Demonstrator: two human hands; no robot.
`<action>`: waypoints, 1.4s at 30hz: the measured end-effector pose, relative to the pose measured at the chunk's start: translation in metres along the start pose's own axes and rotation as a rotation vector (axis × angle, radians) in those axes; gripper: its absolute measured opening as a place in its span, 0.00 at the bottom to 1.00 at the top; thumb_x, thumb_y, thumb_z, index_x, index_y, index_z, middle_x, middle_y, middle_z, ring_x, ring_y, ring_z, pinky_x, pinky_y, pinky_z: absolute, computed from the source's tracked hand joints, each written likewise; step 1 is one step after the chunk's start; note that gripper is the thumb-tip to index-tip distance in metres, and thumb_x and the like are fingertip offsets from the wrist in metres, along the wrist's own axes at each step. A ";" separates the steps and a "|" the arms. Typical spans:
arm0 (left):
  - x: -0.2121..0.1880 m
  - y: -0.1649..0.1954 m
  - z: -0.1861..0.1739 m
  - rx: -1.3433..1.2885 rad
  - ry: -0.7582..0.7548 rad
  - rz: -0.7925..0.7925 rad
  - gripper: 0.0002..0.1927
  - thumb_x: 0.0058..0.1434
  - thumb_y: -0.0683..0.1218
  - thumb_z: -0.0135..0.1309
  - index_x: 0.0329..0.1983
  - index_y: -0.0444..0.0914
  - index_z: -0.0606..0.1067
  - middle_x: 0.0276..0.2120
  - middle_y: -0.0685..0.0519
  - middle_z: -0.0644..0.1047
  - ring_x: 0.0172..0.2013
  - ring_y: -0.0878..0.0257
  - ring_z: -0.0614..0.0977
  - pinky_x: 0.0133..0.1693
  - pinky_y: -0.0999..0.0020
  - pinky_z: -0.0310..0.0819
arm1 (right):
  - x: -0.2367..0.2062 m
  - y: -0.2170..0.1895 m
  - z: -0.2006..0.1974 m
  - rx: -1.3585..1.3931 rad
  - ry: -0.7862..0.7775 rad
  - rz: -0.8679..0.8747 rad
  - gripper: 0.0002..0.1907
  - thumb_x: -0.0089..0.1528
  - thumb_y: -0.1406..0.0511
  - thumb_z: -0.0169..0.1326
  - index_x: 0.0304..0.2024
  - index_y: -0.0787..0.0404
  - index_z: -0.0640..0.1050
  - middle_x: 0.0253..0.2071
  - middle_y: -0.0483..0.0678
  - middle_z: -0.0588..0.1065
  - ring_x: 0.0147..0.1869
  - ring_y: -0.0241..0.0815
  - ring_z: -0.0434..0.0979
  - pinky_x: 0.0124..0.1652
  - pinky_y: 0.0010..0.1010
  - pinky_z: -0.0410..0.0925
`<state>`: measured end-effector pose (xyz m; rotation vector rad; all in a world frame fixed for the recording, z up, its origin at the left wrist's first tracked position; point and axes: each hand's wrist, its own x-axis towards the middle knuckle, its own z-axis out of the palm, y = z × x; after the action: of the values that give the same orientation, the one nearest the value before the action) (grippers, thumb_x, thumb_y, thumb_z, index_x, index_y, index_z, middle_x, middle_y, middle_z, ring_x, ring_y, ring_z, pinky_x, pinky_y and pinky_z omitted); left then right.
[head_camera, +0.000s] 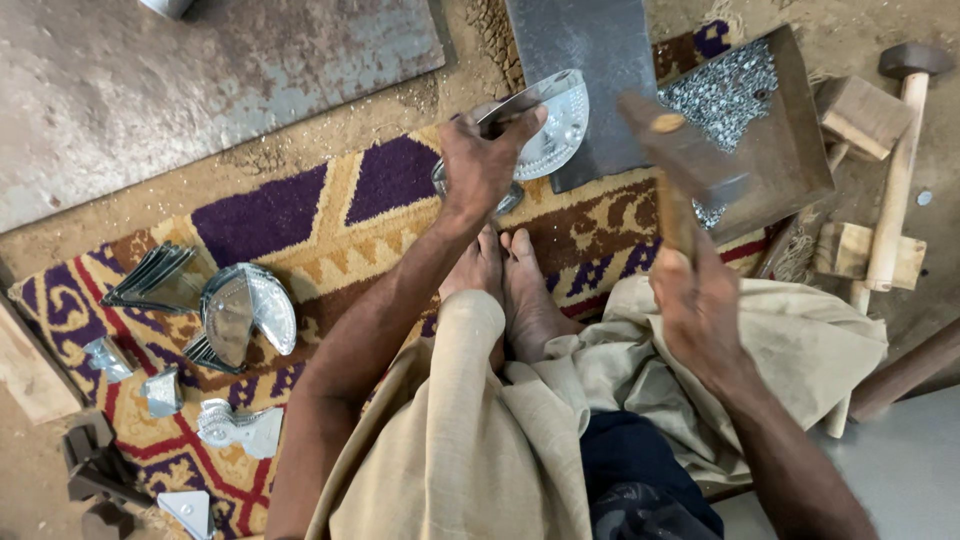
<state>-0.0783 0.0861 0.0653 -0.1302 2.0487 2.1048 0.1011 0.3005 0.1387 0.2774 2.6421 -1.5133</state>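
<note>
My left hand (480, 165) grips a shiny half-round metal piece (553, 125) with punched dots, held upright over a small round metal base (507, 200) just beyond my bare feet (505, 280). My right hand (700, 300) is closed around the handle of a wooden mallet (680, 150), whose blurred head is raised to the right of the metal piece. I sit on a patterned purple and yellow rug (330, 215).
A flat steel block (590, 60) lies behind the piece. A wooden tray of small metal bits (790, 130) sits at right, with more wooden mallets (895, 160) beyond. Stacks of similar metal pieces (240, 310) lie at left. A grey metal sheet (200, 80) covers the floor at top left.
</note>
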 end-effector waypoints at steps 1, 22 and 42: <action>0.000 -0.001 0.000 0.074 0.001 -0.031 0.13 0.61 0.48 0.66 0.44 0.36 0.84 0.27 0.54 0.84 0.20 0.71 0.76 0.21 0.70 0.70 | 0.003 0.005 0.001 -0.098 -0.013 -0.048 0.30 0.74 0.56 0.39 0.71 0.71 0.60 0.21 0.39 0.69 0.17 0.27 0.63 0.16 0.23 0.58; 0.012 -0.005 -0.005 0.116 0.018 0.051 0.11 0.59 0.47 0.67 0.39 0.34 0.84 0.23 0.54 0.82 0.19 0.70 0.75 0.20 0.72 0.66 | -0.004 -0.007 -0.016 0.650 0.130 -0.155 0.20 0.72 0.48 0.51 0.46 0.57 0.72 0.36 0.43 0.69 0.33 0.31 0.69 0.30 0.23 0.63; -0.005 0.037 -0.052 -0.236 -0.019 -0.120 0.12 0.64 0.51 0.60 0.43 0.37 0.81 0.39 0.52 0.83 0.40 0.66 0.85 0.43 0.69 0.87 | 0.093 0.113 -0.016 -0.157 0.214 0.135 0.23 0.75 0.49 0.42 0.43 0.59 0.77 0.36 0.46 0.77 0.38 0.41 0.77 0.39 0.36 0.70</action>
<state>-0.0850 0.0336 0.1002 -0.2596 1.7290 2.2550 0.0330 0.3813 0.0360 0.6235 2.8171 -1.2938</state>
